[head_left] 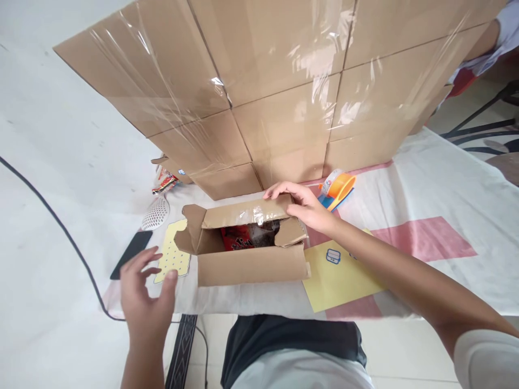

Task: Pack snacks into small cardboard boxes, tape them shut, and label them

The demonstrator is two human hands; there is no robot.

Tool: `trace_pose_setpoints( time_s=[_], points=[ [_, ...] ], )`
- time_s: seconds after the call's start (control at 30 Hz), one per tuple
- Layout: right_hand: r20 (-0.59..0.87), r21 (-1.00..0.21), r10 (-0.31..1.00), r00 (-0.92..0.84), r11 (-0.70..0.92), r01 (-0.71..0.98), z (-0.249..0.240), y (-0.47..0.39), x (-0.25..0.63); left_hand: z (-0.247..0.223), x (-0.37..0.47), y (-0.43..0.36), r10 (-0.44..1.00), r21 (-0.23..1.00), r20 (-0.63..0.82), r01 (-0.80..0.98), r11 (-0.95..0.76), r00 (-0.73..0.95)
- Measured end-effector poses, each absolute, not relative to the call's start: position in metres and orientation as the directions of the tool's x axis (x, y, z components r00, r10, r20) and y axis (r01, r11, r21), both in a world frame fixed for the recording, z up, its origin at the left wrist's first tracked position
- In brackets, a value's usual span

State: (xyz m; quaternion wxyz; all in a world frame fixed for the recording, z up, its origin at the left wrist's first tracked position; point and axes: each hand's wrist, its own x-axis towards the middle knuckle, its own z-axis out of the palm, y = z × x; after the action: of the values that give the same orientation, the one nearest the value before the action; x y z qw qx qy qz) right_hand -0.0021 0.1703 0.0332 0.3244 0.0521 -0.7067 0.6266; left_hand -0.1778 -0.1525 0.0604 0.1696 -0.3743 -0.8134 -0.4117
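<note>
Cardboard panels (284, 121) under glossy clear film fill the upper frame, standing on a cloth-covered counter (441, 189). At the centre of the frame, on that counter, sits a small open box (251, 269), its flaps spread. It should be light and fairly stiff along its folds; the side walls look the soundest place to take hold. Just right of it lies a yellow sheet (344, 275), likely thin and easily creased. In the lower left of the frame the left hand (148, 289) has a released grip, fingers curved, apart from the box. The right hand (304, 205) lies over the right end of the far flap (227, 216); whether its grip pinches the card I cannot tell. That flap will probably bend readily, and its shiny tape may be slippery. Inside, the red packet (235, 237) looks soft-skinned and slick, perhaps crushable, so better lifted by its edges.
</note>
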Motion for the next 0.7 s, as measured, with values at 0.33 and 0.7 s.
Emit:
trace_pose_setpoints(
  time_s=[0.33,0.7],
  points=[
    [0.570,-0.818,0.333,-0.751,0.317,-0.481,0.027,0.170,-0.005,0.071,-0.104,-0.088,0.878,0.003,0.457,0.987,-0.159,0.140],
    [0.580,-0.811,0.304,-0.756,0.308,-0.498,0.024,0.173,-0.006,0.084,-0.099,-0.033,0.907,0.082,0.335,0.951,-0.297,0.255]
  ],
)
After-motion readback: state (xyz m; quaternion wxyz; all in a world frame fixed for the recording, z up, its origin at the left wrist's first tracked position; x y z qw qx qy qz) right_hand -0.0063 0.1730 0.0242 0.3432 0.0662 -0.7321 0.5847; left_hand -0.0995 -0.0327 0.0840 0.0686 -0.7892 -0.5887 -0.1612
